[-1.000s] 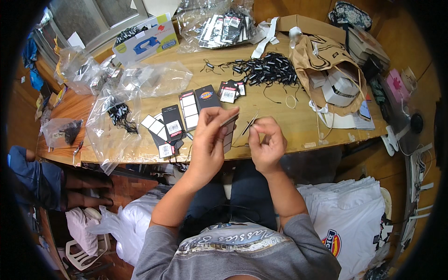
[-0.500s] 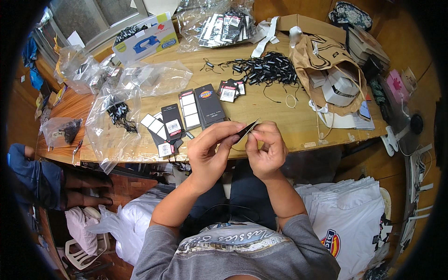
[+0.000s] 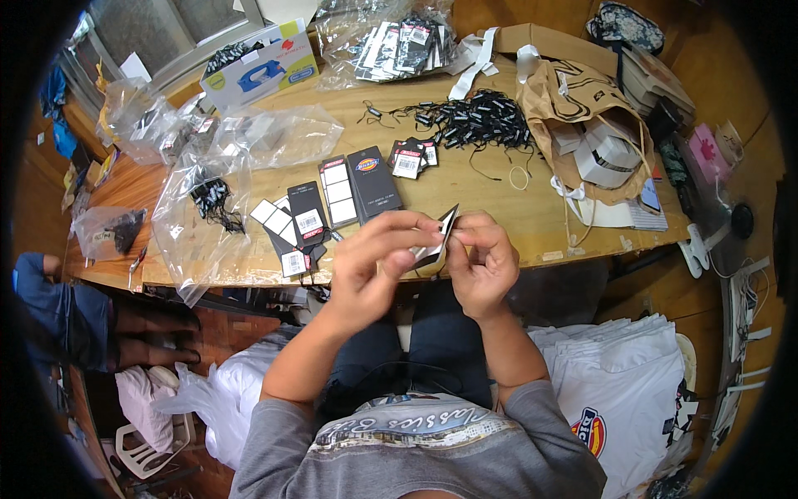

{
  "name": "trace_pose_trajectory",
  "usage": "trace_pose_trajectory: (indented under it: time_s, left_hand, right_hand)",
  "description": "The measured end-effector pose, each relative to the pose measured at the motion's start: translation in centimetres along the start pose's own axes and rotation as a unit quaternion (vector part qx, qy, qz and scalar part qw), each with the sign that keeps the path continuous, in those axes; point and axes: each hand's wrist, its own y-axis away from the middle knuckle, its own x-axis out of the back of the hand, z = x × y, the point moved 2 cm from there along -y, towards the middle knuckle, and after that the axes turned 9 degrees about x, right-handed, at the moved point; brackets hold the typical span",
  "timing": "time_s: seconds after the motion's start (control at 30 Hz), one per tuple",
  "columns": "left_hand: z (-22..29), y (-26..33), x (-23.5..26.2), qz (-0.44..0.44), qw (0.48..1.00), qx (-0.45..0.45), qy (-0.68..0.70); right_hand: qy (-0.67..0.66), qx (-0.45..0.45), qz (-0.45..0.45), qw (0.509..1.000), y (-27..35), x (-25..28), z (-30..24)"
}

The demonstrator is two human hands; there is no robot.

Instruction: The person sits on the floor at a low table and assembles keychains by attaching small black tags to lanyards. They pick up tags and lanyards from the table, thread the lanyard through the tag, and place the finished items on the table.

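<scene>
My left hand (image 3: 372,258) and my right hand (image 3: 485,264) meet over the table's near edge, each pinching a thin black-and-white hang tag (image 3: 450,219). The tag is tilted nearly edge-on, with a pale face showing toward my left fingers. Just beyond my left hand lie a stack of large black tags (image 3: 371,179), a sheet of white labels (image 3: 337,193) and smaller black tags with barcode stickers (image 3: 307,218). Another small pile of tags (image 3: 406,163) sits farther back.
A heap of black tag strings (image 3: 486,121) lies at the back, near a brown paper bag (image 3: 573,100). Clear plastic bags (image 3: 199,241) and a printed box (image 3: 262,71) stand left. Folded white shirts (image 3: 615,382) are at lower right. Someone's legs (image 3: 154,337) show at left.
The held tag has turned from pointing up-right to standing steeper, its pale side now showing more. Both hands have shifted slightly, with the left fingers spread along the tag.
</scene>
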Motion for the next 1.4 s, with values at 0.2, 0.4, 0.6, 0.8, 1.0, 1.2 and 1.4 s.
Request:
trace_pose_trajectory:
  time_s: [0.2, 0.4, 0.6, 0.8, 1.0, 1.2, 1.4]
  left_hand:
    - [-2.1, 0.0, 0.2, -0.018, 0.953, 0.2, 0.228]
    - [-2.6, 0.5, -0.9, 0.057, 0.964, 0.18, 0.185]
    - [-1.3, 0.3, 1.8, 0.136, 0.97, 0.152, 0.13]
    - [-0.1, 0.5, 3.9, 0.152, 0.972, 0.124, 0.129]
    - [0.7, 1.1, 2.9, 0.126, 0.931, 0.151, 0.306]
    - [2.1, 1.3, 2.6, 0.132, 0.918, 0.14, 0.346]
    - [1.8, 2.1, 3.7, 0.193, 0.921, 0.135, 0.31]
  right_hand:
    - [0.051, 0.049, -0.09, 0.993, -0.8, -0.2, -0.4]
    - [-0.005, -0.109, -0.103, 0.989, -0.4, 0.0, 0.0]
    - [-0.168, -0.337, -0.182, 0.909, 0.9, 1.5, 0.8]
    - [-0.217, -0.405, -0.191, 0.868, 1.7, 3.0, 0.7]
    - [-0.304, -0.47, -0.181, 0.809, 1.9, 0.7, 0.7]
    - [-0.281, -0.493, -0.224, 0.792, 3.1, -2.4, 0.4]
    - [-0.28, -0.472, -0.19, 0.814, 3.1, -2.2, 0.6]
